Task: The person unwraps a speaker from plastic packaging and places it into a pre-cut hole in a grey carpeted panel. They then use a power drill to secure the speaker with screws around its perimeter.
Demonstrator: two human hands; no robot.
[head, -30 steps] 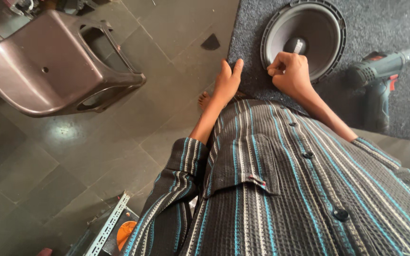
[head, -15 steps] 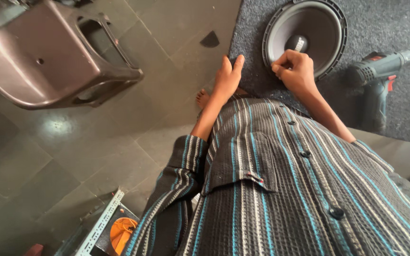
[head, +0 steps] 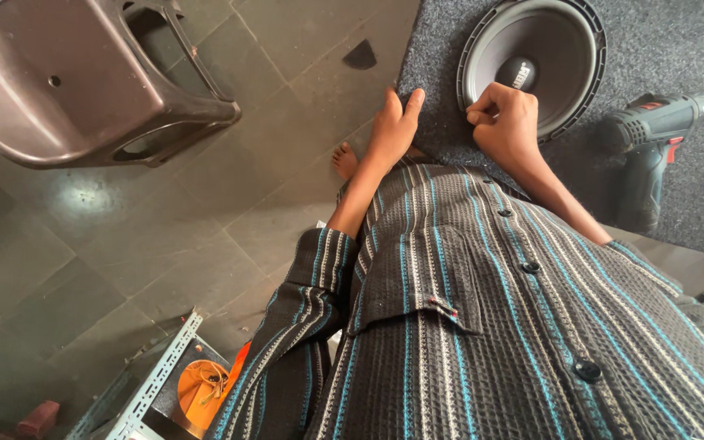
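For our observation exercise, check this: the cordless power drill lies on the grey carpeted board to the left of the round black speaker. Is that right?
Not quite. In the head view, the cordless power drill lies on the grey carpeted board to the right of the round black speaker, not the left.

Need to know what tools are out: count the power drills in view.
1. The green-grey cordless drill lies on the grey carpeted board, just right of the speaker and the right hand. Others may be hidden.
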